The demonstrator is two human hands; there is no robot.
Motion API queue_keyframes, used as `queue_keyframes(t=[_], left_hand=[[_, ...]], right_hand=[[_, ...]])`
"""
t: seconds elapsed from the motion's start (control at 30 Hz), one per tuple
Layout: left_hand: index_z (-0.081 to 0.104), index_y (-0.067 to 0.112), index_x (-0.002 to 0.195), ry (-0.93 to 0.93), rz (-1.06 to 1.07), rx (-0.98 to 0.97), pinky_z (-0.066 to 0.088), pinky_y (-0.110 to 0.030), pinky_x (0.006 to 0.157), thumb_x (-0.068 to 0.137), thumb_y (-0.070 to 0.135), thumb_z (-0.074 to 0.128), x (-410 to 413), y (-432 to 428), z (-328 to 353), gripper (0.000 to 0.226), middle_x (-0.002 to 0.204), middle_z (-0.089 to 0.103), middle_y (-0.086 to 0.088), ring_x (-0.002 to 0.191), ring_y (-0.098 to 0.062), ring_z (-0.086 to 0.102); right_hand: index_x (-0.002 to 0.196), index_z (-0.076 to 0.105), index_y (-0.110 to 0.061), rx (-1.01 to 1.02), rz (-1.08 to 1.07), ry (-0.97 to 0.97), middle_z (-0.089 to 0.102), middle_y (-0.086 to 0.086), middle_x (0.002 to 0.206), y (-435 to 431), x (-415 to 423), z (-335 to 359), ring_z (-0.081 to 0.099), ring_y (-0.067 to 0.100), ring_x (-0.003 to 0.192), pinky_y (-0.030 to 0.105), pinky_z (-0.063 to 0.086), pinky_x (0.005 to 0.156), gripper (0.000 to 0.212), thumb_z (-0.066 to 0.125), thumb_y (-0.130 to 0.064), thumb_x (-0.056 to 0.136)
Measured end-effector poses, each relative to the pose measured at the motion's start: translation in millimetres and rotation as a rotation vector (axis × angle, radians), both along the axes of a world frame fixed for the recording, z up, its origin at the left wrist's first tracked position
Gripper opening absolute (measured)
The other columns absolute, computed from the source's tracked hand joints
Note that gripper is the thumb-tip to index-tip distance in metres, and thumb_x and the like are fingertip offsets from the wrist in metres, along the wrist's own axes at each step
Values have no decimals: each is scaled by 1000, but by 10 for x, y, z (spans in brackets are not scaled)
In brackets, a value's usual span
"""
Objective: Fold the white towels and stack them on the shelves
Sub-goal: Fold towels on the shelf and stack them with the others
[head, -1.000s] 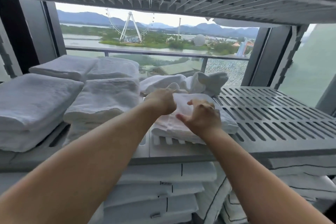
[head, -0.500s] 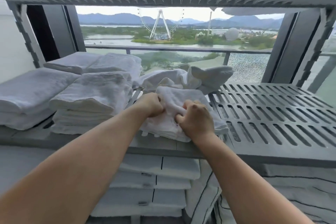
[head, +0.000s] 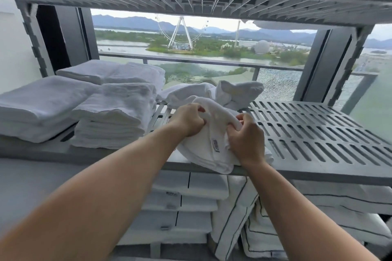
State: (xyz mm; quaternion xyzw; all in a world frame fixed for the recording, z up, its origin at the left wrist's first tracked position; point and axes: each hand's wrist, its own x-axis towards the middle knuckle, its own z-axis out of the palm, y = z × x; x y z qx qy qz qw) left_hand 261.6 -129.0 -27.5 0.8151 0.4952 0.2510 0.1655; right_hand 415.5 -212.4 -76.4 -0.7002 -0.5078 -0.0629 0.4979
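My left hand [head: 187, 122], right hand [head: 246, 140] both clamped on crumpled white towel [head: 206, 155] at slotted shelf [head: 318, 133] front edge. Leftward lay folded towel stack [head: 114, 118], nearest left hand.

place: linen store | cues: slotted shelving [head: 318, 133], stacked towels [head: 114, 112]

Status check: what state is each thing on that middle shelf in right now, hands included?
Towel: bunched, not yet folded, draped over the front edge of the shelf.
Left hand: grips the towel's top fold.
Right hand: grips the towel beside it.
Towel stacks: folded, on the shelf's left.
Loose towels: crumpled, behind the held one.
Shelf: slatted, carrying them all.
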Motion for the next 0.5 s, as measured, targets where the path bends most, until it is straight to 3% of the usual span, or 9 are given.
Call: queue_keyframes(t=[0.1,0.23,0.37,0.5], left_hand=[[63,29,127,-23,-66,69,47,-36,98,89,23,61,147,-118,58,39,127,64,-5,118,-28,58],[64,32,126,-64,-136,172,47,-31,89,87,23,61,350,-249,151,40,124,67,-6,112,-28,61],[63,37,127,-94,-182,179,49,-36,94,87,26,64,598,-286,267,42,128,66,-4,114,-29,60],[64,36,126,-172,-220,140,43,-26,82,86,26,67,936,-258,344,41,127,65,-5,103,-24,61]], right_hand=[[102,58,-16,75,-47,10,68,3,84,-139,40,47,62,27,76,30,38,64,19,64,-27,87],[101,55,-22,148,-101,29,62,-6,81,-311,170,152,56,17,71,28,36,63,17,61,-29,86],[99,53,-25,201,-134,21,59,-9,81,-424,382,270,55,16,71,28,35,61,17,60,-26,85],[100,55,-24,216,-178,-32,61,-7,82,-492,714,369,57,19,72,28,38,61,17,61,-27,84]])
